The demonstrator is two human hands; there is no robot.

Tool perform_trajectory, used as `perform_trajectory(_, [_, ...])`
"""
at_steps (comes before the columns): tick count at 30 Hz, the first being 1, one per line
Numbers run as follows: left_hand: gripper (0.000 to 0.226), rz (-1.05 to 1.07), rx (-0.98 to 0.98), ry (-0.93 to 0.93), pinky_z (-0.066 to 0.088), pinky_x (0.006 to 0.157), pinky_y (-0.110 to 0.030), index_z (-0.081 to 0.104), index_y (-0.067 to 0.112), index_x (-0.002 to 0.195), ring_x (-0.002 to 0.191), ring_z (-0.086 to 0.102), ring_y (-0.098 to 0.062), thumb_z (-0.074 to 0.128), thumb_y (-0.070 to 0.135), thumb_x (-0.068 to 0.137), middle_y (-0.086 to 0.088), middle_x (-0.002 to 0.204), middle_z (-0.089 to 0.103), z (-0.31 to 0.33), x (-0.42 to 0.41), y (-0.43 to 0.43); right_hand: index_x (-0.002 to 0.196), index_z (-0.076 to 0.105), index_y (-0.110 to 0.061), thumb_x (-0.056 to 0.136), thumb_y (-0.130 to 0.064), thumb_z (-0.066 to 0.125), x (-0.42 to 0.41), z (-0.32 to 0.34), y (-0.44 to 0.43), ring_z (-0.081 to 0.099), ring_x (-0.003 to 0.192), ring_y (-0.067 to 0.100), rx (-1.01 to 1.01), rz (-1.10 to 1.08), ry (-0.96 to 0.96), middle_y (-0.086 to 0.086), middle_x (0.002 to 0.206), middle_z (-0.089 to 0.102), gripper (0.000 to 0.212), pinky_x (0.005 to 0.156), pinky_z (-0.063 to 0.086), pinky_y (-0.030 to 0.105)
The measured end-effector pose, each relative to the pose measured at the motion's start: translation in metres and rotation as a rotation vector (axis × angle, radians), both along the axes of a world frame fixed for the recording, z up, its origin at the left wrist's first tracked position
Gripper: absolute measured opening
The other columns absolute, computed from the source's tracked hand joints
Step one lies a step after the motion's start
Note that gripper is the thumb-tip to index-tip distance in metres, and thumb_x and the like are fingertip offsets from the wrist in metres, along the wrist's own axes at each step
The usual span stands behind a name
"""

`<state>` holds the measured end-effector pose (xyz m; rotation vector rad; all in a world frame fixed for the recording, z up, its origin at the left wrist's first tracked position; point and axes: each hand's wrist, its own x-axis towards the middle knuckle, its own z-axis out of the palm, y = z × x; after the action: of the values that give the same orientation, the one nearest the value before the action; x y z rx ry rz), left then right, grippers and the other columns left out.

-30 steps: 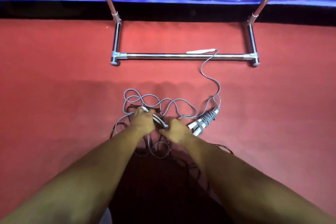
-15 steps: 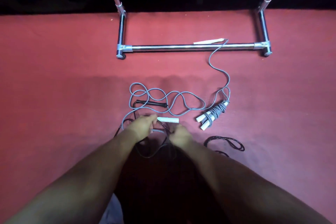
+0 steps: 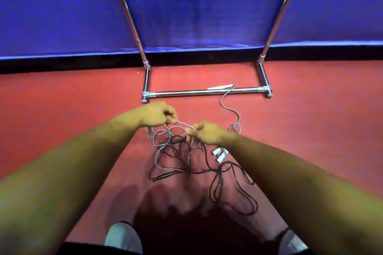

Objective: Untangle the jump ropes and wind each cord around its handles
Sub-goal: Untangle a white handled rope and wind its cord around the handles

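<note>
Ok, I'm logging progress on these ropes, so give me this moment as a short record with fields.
left hand: pinches grey cord
right hand: pinches the same stretch of it
tangle: grey cord and dark cord crossed below the hands
white handles: on red floor, by right wrist
far end: grey cord runs to metal bar

Bare forearms (image 3: 72, 163), white left shoe (image 3: 122, 238) and right shoe (image 3: 295, 244).
Rounded toes; thin dark band (image 3: 283, 232) at right ankle.

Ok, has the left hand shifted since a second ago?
Yes. The left hand, pinching the grey cord, has moved away from the body and is now close to the left end of the floor bar.
</note>
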<state>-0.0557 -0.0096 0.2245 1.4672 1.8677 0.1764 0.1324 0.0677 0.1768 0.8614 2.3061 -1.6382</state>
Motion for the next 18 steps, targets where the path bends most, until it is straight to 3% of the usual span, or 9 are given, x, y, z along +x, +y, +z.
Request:
perform_trajectory(5, [0.013, 0.066, 0.118, 0.018, 0.04, 0.055, -0.008, 0.071, 0.012, 0.09, 0.053, 0.051, 0.006, 0.06, 0.005, 0.093, 0.004, 0.072, 0.063, 0.07, 0.014, -0.013, 0.082, 0.072, -0.008, 0.101, -0.03, 0.049, 0.015, 0.085, -0.002, 0.036, 0.051, 0.01, 0.238, -0.03, 0.109, 0.004, 0.058, 0.045, 0.037, 0.051, 0.032, 0.019])
perform_trajectory(8, [0.022, 0.124, 0.178, -0.042, 0.042, 0.059, -0.021, 0.068, 0.019, 0.08, 0.059, 0.051, -0.007, 0.058, 0.008, 0.096, 0.007, 0.067, 0.061, 0.093, 0.026, -0.028, 0.073, 0.063, -0.012, 0.1, -0.027, 0.052, 0.024, 0.134, -0.01, 0.057, 0.063, 0.016, -0.065, -0.19, 0.298, 0.007, 0.069, 0.06, 0.033, 0.065, 0.047, 0.028])
perform_trajectory(10, [0.025, 0.237, 0.319, -0.167, 0.042, 0.065, -0.027, 0.063, 0.015, 0.078, 0.064, 0.05, -0.015, 0.053, 0.005, 0.098, 0.008, 0.062, 0.058, 0.108, 0.034, -0.038, 0.073, 0.057, -0.008, 0.1, -0.021, 0.052, 0.032, 0.157, -0.013, 0.064, 0.056, 0.02, -0.239, -0.197, 0.351, 0.009, 0.066, 0.065, 0.03, 0.058, 0.052, 0.028])
perform_trajectory(12, [0.028, 0.408, 0.485, -0.341, 0.047, 0.066, -0.027, 0.058, 0.011, 0.077, 0.06, 0.054, -0.014, 0.047, 0.002, 0.1, 0.008, 0.059, 0.055, 0.123, 0.038, -0.046, 0.079, 0.055, -0.006, 0.098, -0.013, 0.055, 0.045, 0.164, -0.015, 0.06, 0.053, 0.021, -0.138, -0.141, 0.292, 0.012, 0.064, 0.061, 0.02, 0.057, 0.051, 0.029])
perform_trajectory(14, [0.031, 0.542, 0.568, -0.436, 0.05, 0.065, -0.022, 0.054, 0.01, 0.075, 0.053, 0.061, -0.009, 0.042, 0.001, 0.102, -0.001, 0.063, 0.049, 0.135, 0.043, -0.055, 0.081, 0.055, -0.006, 0.096, -0.002, 0.053, 0.063, 0.161, -0.017, 0.058, 0.059, 0.022, -0.048, -0.143, 0.224, 0.013, 0.069, 0.057, 0.016, 0.065, 0.049, 0.033])
perform_trajectory(16, [0.033, 0.627, 0.577, -0.434, 0.048, 0.055, -0.015, 0.052, 0.01, 0.074, 0.049, 0.063, -0.005, 0.038, 0.001, 0.103, -0.005, 0.065, 0.045, 0.14, 0.047, -0.061, 0.077, 0.056, -0.009, 0.096, -0.002, 0.051, 0.077, 0.159, -0.017, 0.055, 0.059, 0.018, 0.018, -0.194, 0.207, 0.009, 0.068, 0.054, 0.021, 0.065, 0.045, 0.031])
perform_trajectory(18, [0.034, 0.646, 0.567, -0.351, 0.048, 0.051, -0.015, 0.052, 0.009, 0.074, 0.046, 0.063, -0.005, 0.037, -0.001, 0.102, -0.007, 0.062, 0.046, 0.141, 0.051, -0.072, 0.077, 0.058, -0.01, 0.098, -0.006, 0.052, 0.084, 0.174, -0.024, 0.052, 0.055, 0.016, -0.041, -0.27, 0.316, 0.004, 0.064, 0.05, 0.022, 0.06, 0.045, 0.027])
